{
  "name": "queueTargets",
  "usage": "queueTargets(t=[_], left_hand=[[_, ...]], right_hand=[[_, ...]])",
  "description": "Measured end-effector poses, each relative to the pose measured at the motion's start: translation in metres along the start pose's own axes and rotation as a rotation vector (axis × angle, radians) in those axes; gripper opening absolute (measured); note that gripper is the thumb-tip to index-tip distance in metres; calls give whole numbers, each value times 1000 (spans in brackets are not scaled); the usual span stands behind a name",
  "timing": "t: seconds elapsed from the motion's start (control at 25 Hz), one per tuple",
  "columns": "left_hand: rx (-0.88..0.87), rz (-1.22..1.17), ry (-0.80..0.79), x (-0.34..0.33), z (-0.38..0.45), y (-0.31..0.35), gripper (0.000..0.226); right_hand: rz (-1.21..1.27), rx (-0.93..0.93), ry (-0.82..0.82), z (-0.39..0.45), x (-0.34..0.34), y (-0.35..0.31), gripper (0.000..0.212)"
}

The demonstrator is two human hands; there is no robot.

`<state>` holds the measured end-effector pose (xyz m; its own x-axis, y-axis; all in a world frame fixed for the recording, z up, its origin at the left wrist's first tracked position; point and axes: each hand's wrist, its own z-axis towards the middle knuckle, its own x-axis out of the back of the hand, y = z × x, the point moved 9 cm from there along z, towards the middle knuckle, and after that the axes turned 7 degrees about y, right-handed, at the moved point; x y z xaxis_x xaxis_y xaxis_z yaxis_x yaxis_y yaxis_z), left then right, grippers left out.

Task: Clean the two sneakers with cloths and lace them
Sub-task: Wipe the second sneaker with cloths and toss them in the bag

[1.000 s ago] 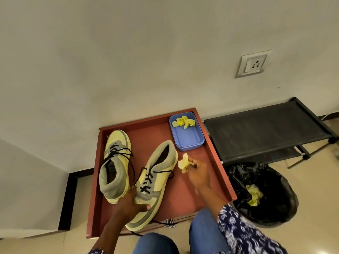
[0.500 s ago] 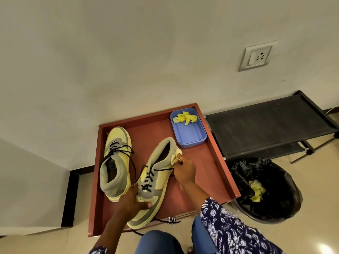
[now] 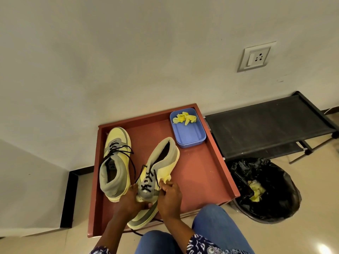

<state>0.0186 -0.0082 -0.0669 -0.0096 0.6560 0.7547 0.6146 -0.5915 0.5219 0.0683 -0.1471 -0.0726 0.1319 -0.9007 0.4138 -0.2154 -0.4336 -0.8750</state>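
Note:
Two yellow-and-grey sneakers with black laces lie on a red-brown tray (image 3: 205, 173). The left sneaker (image 3: 115, 162) rests with its toe toward the wall. The right sneaker (image 3: 157, 173) lies tilted, toe toward me. My left hand (image 3: 131, 199) grips that shoe's forefoot from the left. My right hand (image 3: 169, 197) pinches a small yellow cloth (image 3: 167, 177) against the shoe's right side, near the laces. A blue container (image 3: 189, 132) at the tray's far right corner holds more yellow cloths (image 3: 184, 118).
A black-lined waste bin (image 3: 266, 189) with used yellow cloths stands on the floor to the right of the tray. A low black rack (image 3: 266, 125) sits against the wall behind it. My knees in blue jeans (image 3: 216, 230) are at the tray's near edge.
My right hand brought the yellow cloth from the open tray onto the right sneaker, then slid it down the shoe's side from the collar toward the laces. The left hand kept its grip.

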Motion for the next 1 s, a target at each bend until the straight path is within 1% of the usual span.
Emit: queueTargets(t=[0.16, 0.24, 0.32, 0.48, 0.56, 0.64, 0.8, 0.88, 1.0], left_hand=[[12, -8, -7, 0, 0, -2, 87], [21, -14, -12, 0, -1, -2, 90], [28, -11, -20, -1, -1, -2, 93], [33, -5, -21, -1, 0, -4, 94], [37, -8, -21, -2, 0, -6, 95], [41, -11, -23, -3, 1, -7, 95], [45, 18, -21, -3, 2, -8, 96], [42, 31, -17, -3, 2, -8, 95], [32, 28, -16, -3, 2, -7, 94]], right_hand=[[-26, 47, -22, 2, 2, 0, 27], [-19, 30, -22, 12, 6, 0, 25], [9, 9, 20, 27, 14, -5, 26], [88, 4, 169, 57, 38, -22, 22], [70, 40, 181, 62, 41, -27, 20], [14, 89, 135, 57, 35, -28, 21], [-91, 231, -74, 26, 9, -21, 21], [-102, 226, -87, 16, 6, -13, 21], [-48, 182, -55, 13, 10, -2, 19]])
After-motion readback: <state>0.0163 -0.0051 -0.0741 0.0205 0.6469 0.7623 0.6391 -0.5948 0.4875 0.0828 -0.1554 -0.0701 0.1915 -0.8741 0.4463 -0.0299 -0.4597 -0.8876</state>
